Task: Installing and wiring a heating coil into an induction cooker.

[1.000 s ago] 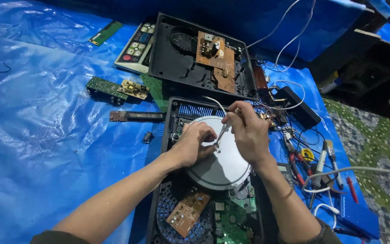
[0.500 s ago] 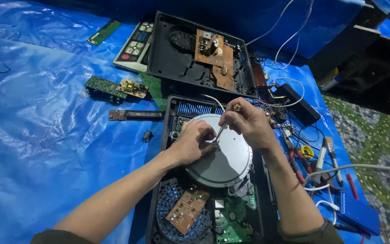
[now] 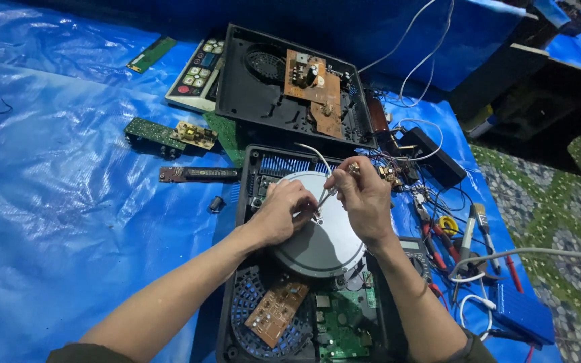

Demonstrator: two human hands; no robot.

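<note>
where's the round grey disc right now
In the head view the round grey disc sits centre frame inside the open black casing, under both hands: left hand on its left edge, right hand on its upper right.

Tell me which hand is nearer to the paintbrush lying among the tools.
Right. The right hand is over the grey disc's right side, closer to the paintbrush; the left hand rests on the disc's left side, farther away.

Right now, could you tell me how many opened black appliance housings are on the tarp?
2: one rear housing with a brown board, one near housing under both hands. None seems hidden.
</note>
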